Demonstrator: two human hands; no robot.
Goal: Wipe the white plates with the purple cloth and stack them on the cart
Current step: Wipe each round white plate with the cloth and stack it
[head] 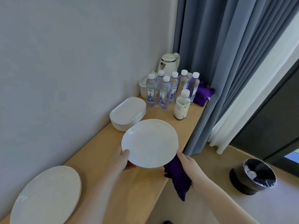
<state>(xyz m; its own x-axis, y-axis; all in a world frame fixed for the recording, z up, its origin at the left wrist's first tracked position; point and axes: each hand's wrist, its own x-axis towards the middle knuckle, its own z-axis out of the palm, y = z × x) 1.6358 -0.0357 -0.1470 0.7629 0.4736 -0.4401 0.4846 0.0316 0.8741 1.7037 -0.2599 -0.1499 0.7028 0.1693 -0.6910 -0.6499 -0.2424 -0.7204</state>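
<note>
Your left hand (125, 160) grips the near edge of a round white plate (149, 143), thumb on top, holding it up over the surface (113, 183). Your right hand (188, 165), just beside the plate, is closed around the purple cloth (177, 178), which hangs down below it.

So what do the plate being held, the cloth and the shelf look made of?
Plate: glossy white ceramic or melamine, judging by soft highlights; cannot tell which. Cloth: soft purple fabric, matte, hanging in limp folds. Shelf: light wood or wood-look laminate, smooth satin surface, no grain visible.
</note>
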